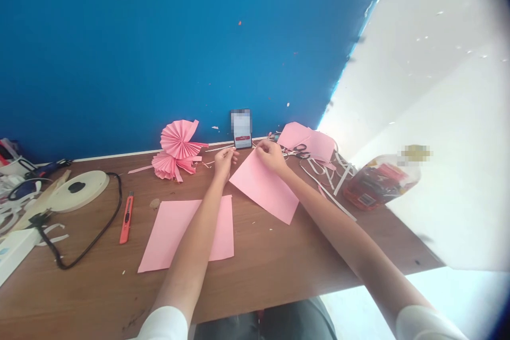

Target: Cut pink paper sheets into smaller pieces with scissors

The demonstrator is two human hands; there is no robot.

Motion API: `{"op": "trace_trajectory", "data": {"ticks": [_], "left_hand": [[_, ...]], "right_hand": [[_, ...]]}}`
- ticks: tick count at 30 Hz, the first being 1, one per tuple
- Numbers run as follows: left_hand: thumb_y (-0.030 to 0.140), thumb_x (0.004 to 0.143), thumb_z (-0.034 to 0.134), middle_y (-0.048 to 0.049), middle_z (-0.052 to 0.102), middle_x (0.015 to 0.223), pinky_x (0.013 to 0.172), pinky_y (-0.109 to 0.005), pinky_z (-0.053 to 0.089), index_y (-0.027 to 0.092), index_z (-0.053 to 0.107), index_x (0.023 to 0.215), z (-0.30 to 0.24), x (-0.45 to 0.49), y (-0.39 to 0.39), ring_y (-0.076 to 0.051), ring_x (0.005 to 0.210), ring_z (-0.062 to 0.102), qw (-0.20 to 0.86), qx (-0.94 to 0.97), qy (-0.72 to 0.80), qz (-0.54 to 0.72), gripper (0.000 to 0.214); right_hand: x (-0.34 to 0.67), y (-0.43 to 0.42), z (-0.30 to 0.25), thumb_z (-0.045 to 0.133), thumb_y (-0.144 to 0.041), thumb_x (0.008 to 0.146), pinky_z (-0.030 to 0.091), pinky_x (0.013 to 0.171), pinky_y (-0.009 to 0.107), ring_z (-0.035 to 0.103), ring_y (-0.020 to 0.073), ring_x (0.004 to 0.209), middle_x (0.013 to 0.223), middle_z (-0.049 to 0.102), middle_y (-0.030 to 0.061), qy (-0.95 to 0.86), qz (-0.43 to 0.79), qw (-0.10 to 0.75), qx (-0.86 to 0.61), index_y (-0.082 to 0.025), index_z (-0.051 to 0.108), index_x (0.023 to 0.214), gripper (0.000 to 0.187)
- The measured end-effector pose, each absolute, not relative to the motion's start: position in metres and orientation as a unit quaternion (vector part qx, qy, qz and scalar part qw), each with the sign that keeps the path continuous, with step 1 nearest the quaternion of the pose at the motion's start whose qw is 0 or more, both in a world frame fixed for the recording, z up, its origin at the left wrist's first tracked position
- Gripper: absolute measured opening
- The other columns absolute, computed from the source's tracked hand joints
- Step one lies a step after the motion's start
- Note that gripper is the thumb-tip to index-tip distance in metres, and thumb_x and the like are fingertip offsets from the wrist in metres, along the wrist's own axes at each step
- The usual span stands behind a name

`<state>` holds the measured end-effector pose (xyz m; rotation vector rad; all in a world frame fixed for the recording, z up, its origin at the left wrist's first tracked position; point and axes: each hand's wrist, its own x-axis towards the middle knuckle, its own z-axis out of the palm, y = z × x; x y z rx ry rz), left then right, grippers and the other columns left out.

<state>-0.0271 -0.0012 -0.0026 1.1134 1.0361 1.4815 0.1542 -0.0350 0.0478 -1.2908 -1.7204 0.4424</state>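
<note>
My right hand (271, 155) pinches the top corner of a pink paper sheet (266, 187), which slants across the table in front of it. Just left of that sheet, my left hand (226, 162) is raised with its fingers curled and pressed together; whatever they hold, if anything, is too small to make out. A second pink sheet (171, 228) lies flat under my left forearm, partly covered by it. Two pleated pink paper fans (179, 139) rest against the blue wall, left of my hands. A phone (241, 130) with a lit screen leans on the wall between my hands.
Scissors (298, 152), pink offcuts (321, 144) and white paper strips (338, 199) lie to the right. A plastic jar (380, 183) stands by the right edge. To the left are a red box cutter (126, 218), a black cable (119, 196) and a round cream-coloured object (87, 191).
</note>
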Motion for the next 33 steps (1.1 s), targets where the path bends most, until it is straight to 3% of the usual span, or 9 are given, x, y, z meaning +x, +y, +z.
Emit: {"op": "trace_trajectory", "data": {"ticks": [7,11,16,18,21,24,27,30,33], "left_hand": [[0.039,0.070,0.067,0.0016,0.054,0.055,0.042,-0.020,0.029,0.015,0.058,0.070,0.002,-0.025,0.009,-0.007,0.045,0.045,0.444,0.461,0.490,0.592,0.026],[0.038,0.075,0.061,0.0043,0.044,0.048,0.045,-0.020,0.030,0.018,0.046,0.057,0.001,-0.028,0.020,-0.008,0.046,0.042,0.339,0.482,0.527,0.612,0.031],[0.029,0.081,0.054,-0.0030,0.063,0.074,0.051,-0.021,0.039,0.016,0.057,0.091,-0.004,-0.026,0.028,-0.011,0.057,0.055,0.364,0.497,0.492,0.615,0.017],[0.022,0.074,0.061,-0.0067,0.065,0.092,0.056,-0.021,0.043,0.017,0.055,0.103,-0.005,-0.025,0.028,-0.012,0.069,0.060,0.375,0.501,0.475,0.618,0.029],[0.029,0.075,0.062,-0.0060,0.065,0.078,0.056,-0.022,0.042,0.015,0.059,0.083,-0.003,-0.027,0.027,-0.013,0.064,0.058,0.363,0.502,0.492,0.611,0.016],[0.039,0.084,0.051,0.0009,0.049,0.048,0.049,-0.024,0.034,0.018,0.048,0.056,-0.001,-0.029,0.024,-0.011,0.046,0.046,0.297,0.500,0.546,0.604,0.034],[0.044,0.084,0.051,0.0032,0.039,0.042,0.048,-0.024,0.030,0.019,0.038,0.050,-0.001,-0.030,0.021,-0.010,0.043,0.040,0.246,0.512,0.559,0.605,0.043],[0.047,0.082,0.052,0.0019,0.049,0.053,0.049,-0.022,0.035,0.019,0.049,0.062,-0.003,-0.028,0.023,-0.011,0.050,0.048,0.273,0.509,0.528,0.623,0.035],[0.042,0.083,0.050,-0.0022,0.063,0.078,0.050,-0.021,0.040,0.019,0.057,0.094,-0.006,-0.029,0.028,-0.011,0.057,0.056,0.336,0.476,0.499,0.642,0.026]], "right_hand": [[0.164,-0.019,0.052,0.044,-0.029,0.074,0.037,0.060,0.024,0.051,0.0133,0.064,0.067,0.057,-0.0011,-0.629,0.276,0.489,-0.538,-0.018,0.057,0.070,0.017],[0.162,-0.008,0.064,0.049,-0.030,0.072,0.036,0.058,0.023,0.051,0.0130,0.064,0.068,0.058,-0.0001,-0.630,0.342,0.454,-0.530,-0.017,0.058,0.067,0.016],[0.162,0.002,0.082,0.058,-0.027,0.068,0.035,0.055,0.024,0.049,0.0125,0.059,0.065,0.059,0.0010,-0.595,0.409,0.387,-0.574,-0.017,0.064,0.070,0.012],[0.160,0.003,0.089,0.062,-0.026,0.067,0.034,0.054,0.024,0.048,0.0122,0.059,0.064,0.059,0.0016,-0.594,0.430,0.365,-0.574,-0.016,0.066,0.069,0.010],[0.156,0.004,0.097,0.065,-0.023,0.066,0.030,0.052,0.023,0.044,0.0104,0.055,0.061,0.058,0.0011,-0.598,0.430,0.354,-0.576,-0.016,0.067,0.067,0.008],[0.158,0.004,0.103,0.066,-0.021,0.067,0.027,0.050,0.023,0.038,0.0086,0.051,0.057,0.054,-0.0006,-0.603,0.418,0.345,-0.586,-0.016,0.069,0.068,0.006],[0.168,0.003,0.109,0.067,-0.021,0.066,0.027,0.049,0.023,0.036,0.0081,0.050,0.055,0.052,-0.0009,-0.597,0.418,0.357,-0.584,-0.016,0.069,0.068,0.006],[0.179,0.001,0.113,0.068,-0.024,0.066,0.029,0.049,0.023,0.040,0.0088,0.051,0.058,0.055,-0.0001,-0.584,0.421,0.384,-0.579,-0.016,0.068,0.068,0.008],[0.182,0.001,0.110,0.068,-0.026,0.067,0.029,0.048,0.023,0.040,0.0086,0.049,0.059,0.056,-0.0004,-0.572,0.435,0.384,-0.580,-0.018,0.067,0.069,0.009]]}}
